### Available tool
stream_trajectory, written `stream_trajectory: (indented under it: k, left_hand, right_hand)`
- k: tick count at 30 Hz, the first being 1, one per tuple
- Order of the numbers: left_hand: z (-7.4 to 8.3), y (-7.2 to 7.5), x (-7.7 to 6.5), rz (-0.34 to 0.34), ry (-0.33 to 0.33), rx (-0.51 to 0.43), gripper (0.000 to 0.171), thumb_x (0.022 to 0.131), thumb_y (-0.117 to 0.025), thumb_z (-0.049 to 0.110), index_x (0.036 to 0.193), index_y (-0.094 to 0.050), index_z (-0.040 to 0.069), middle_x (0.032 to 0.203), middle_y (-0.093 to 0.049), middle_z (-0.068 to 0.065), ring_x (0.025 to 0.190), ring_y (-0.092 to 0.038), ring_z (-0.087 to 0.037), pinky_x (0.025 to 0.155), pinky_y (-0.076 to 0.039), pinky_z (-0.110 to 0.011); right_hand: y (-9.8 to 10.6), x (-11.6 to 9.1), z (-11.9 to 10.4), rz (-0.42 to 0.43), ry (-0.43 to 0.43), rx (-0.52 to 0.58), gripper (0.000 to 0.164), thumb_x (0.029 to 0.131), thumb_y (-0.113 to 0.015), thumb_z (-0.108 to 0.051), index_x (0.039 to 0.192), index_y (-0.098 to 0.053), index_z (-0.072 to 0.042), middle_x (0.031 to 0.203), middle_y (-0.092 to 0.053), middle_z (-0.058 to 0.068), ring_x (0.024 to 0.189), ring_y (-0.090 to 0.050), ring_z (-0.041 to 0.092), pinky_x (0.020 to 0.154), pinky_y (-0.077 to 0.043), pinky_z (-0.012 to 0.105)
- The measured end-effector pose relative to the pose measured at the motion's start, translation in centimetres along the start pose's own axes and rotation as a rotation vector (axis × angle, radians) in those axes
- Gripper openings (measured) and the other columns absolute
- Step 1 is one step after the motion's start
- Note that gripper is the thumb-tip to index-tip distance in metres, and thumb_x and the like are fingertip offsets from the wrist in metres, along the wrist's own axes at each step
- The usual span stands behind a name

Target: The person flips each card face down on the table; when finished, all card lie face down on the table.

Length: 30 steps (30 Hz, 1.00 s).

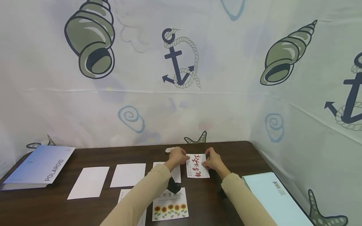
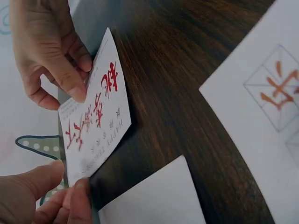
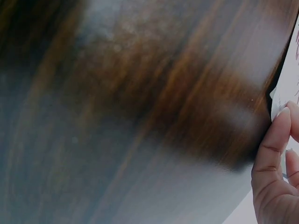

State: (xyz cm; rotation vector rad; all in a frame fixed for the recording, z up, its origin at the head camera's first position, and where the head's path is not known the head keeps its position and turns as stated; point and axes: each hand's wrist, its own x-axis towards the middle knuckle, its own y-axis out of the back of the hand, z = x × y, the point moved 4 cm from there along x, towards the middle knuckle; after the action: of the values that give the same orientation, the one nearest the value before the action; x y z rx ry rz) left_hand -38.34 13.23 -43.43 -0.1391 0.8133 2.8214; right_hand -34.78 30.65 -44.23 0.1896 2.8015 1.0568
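Note:
A white card point(image 1: 198, 171) with large red handwritten-style characters is near the table's back edge, in front of me. My left hand point(image 1: 176, 157) pinches it at the left edge; in the left wrist view that hand point(image 2: 32, 198) has thumb and fingers at one corner. On the opposite edge my right hand point(image 1: 214, 160) grips it, the thumb lying over the printed face. From the left wrist, the card point(image 2: 100, 135) looks tilted, with small "HAPPY" lettering along one side. The right wrist view catches only a strip of the card beside my right fingers point(image 3: 275, 135).
Two blank white cards point(image 1: 88, 183) point(image 1: 128, 175) lie to the left. Below my left arm are a sunflower card point(image 1: 169, 201) and partly covered cards. A blue Polaroid folder point(image 1: 39, 163) stands far left, a pale blue box point(image 1: 282, 201) lies right, and a small white object point(image 1: 169, 150) sits behind.

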Motion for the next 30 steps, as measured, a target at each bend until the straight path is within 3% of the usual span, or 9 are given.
stream_trajectory:
  k: [6, 11, 16, 19, 23, 26, 30]
  left_hand:
    - [-0.4, 0.2, -0.1, 0.073, -0.004, 0.018, 0.017, 0.074, -0.075, 0.005, 0.088, -0.066, 0.004, 0.079, -0.064, -0.005, 0.060, -0.058, -0.010, 0.053, -0.048, -0.020]
    - [-0.2, 0.4, -0.2, 0.079, -0.039, 0.008, 0.015, 0.071, -0.072, 0.001, 0.084, -0.066, 0.005, 0.076, -0.064, -0.004, 0.059, -0.058, -0.010, 0.053, -0.049, -0.019]
    - [0.5, 0.6, -0.2, 0.081, -0.054, -0.015, 0.013, 0.071, -0.071, 0.002, 0.082, -0.065, 0.004, 0.076, -0.063, -0.005, 0.058, -0.058, -0.010, 0.051, -0.049, -0.018]
    - [0.8, 0.7, -0.3, 0.069, -0.045, -0.067, 0.011, 0.072, -0.070, 0.001, 0.082, -0.065, 0.004, 0.075, -0.062, -0.005, 0.055, -0.059, -0.008, 0.049, -0.050, -0.019]
    - [0.8, 0.5, -0.4, -0.006, -0.072, -0.247, 0.011, 0.081, -0.064, 0.002, 0.092, -0.065, -0.001, 0.081, -0.065, -0.009, 0.058, -0.061, -0.008, 0.057, -0.054, -0.023]
    - [0.7, 0.1, -0.8, -0.117, -0.096, -0.367, 0.021, 0.090, -0.056, 0.004, 0.108, -0.061, -0.005, 0.096, -0.066, -0.018, 0.071, -0.067, -0.021, 0.070, -0.056, -0.032]
    - [0.4, -0.7, -1.9, -0.245, -0.080, -0.388, 0.037, 0.094, -0.053, 0.007, 0.129, -0.050, -0.006, 0.118, -0.060, -0.025, 0.096, -0.065, -0.035, 0.080, -0.054, -0.037]
  right_hand:
    - [-0.4, -0.5, -0.3, 0.002, 0.009, -0.025, 0.046, 0.074, -0.073, 0.006, 0.111, -0.045, 0.001, 0.068, -0.050, 0.005, 0.051, -0.051, 0.011, 0.047, -0.047, 0.022]
    - [-0.7, -2.1, -1.4, 0.048, 0.114, -0.084, 0.035, 0.079, -0.073, -0.007, 0.105, -0.050, 0.000, 0.071, -0.050, 0.004, 0.058, -0.045, 0.012, 0.051, -0.038, 0.023]
    - [-2.0, -3.9, -3.2, -0.020, 0.197, -0.132, 0.040, 0.076, -0.078, -0.028, 0.095, -0.053, -0.003, 0.072, -0.048, 0.001, 0.061, -0.043, 0.013, 0.052, -0.033, 0.024]
    - [-2.5, -4.5, -4.0, -0.027, 0.225, -0.159, 0.039, 0.073, -0.079, -0.027, 0.092, -0.053, -0.003, 0.070, -0.049, 0.000, 0.060, -0.044, 0.011, 0.052, -0.034, 0.024]
    - [-2.2, -4.4, -4.2, 0.005, 0.233, -0.122, 0.025, 0.073, -0.074, -0.010, 0.090, -0.057, -0.001, 0.071, -0.055, 0.000, 0.060, -0.048, 0.009, 0.053, -0.040, 0.023]
    - [-1.2, -4.3, -4.2, 0.002, 0.200, -0.007, 0.018, 0.076, -0.065, -0.002, 0.093, -0.060, 0.001, 0.073, -0.058, 0.002, 0.059, -0.052, 0.008, 0.053, -0.046, 0.022]
    - [0.8, -4.6, -4.6, 0.056, 0.166, 0.127, 0.021, 0.079, -0.057, 0.002, 0.099, -0.061, 0.004, 0.077, -0.059, 0.006, 0.061, -0.054, 0.009, 0.052, -0.048, 0.023]
